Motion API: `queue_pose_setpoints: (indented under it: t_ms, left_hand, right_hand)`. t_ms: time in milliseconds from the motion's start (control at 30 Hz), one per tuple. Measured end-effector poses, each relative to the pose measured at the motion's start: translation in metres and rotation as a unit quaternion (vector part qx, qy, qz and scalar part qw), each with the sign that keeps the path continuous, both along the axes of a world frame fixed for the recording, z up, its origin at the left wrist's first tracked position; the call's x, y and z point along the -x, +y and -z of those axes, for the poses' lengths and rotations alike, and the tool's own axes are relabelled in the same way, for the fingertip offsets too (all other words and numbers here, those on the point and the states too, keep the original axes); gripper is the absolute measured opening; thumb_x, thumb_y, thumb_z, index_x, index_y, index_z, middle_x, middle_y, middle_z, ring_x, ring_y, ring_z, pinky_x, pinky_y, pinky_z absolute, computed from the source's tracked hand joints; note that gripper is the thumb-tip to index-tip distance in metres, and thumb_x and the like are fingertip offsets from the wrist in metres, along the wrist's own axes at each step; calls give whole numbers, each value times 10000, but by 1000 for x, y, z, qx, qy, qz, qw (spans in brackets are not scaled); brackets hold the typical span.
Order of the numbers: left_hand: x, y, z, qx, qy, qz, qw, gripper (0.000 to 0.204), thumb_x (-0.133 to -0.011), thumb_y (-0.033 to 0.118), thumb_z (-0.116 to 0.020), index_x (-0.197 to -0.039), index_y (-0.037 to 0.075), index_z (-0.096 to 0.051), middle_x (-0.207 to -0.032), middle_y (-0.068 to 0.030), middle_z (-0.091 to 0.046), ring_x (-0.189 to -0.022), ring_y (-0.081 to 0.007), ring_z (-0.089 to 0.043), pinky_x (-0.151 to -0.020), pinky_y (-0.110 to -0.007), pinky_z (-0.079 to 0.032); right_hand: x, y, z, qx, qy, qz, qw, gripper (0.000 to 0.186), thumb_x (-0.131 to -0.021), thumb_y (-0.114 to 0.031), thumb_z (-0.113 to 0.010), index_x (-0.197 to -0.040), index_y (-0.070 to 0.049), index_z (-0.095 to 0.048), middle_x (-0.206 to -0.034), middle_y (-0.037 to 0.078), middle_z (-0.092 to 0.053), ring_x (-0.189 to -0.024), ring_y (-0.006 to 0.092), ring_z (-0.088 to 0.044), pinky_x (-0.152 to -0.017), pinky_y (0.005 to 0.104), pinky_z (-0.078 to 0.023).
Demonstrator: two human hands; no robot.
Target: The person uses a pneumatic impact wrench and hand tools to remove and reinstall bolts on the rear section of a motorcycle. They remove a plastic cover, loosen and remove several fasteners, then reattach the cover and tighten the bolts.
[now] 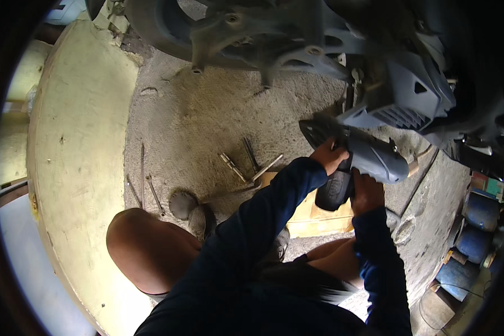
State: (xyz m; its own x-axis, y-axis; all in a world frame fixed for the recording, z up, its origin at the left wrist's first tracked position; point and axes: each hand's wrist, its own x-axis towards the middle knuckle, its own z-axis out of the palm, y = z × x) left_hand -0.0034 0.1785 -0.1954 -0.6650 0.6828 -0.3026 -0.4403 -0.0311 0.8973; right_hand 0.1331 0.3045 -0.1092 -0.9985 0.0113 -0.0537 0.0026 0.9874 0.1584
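My left hand is closed on the dark grey exhaust muffler with a black end cover, held at an angle below the vehicle's grey ribbed plastic cover. My right hand grips the same muffler lower down, beside the black section that hangs over a wooden board on the ground. Left of the board lie ratchet-type tools and bars, and farther left several long thin wrenches.
The motor vehicle's dark frame and wheel fill the top. A pale raised slab curves along the left over the rough concrete floor. Several blue containers stand at the right edge. My bent knees are at the bottom, near a round dark object.
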Motion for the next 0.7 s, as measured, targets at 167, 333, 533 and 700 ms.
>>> queue_pose_setpoints:
  t_ms: [167,333,533,700]
  left_hand:
    - [2,-48,2,87,-10,127,988,585,-773,342,-691,-1214,-19,-558,-1088,-177,-647,-1009,-276,-613,-893,-357,-486]
    - [43,-117,3,19,117,409,905,772,-794,532,-709,-1327,1,-537,-1214,-219,-636,-1057,-363,-625,-968,-428,-468]
    - [176,-327,-56,275,195,482,809,705,-919,514,-632,-1377,0,-481,-1231,-219,-628,-1131,-300,-622,-961,-391,-495]
    - [125,-509,-1,522,89,198,825,360,-917,342,-627,-1138,57,-630,-1020,-145,-704,-891,-266,-688,-800,-379,-548]
  right_hand:
    - [-2,-25,-9,80,-67,-69,992,489,-764,-124,-632,-1252,-107,-603,-821,65,-573,-749,253,-583,-658,405,-440]
    - [-2,-57,-28,94,-120,-125,980,416,-781,-105,-623,-1195,-69,-636,-738,52,-552,-672,241,-573,-618,413,-421]
    - [23,-97,-8,120,-158,-190,962,401,-802,-111,-618,-1199,-64,-625,-814,52,-567,-735,218,-580,-689,389,-439]
    - [46,-109,26,90,-218,-224,945,391,-823,-105,-583,-1211,-73,-624,-844,57,-572,-796,220,-596,-742,391,-448]
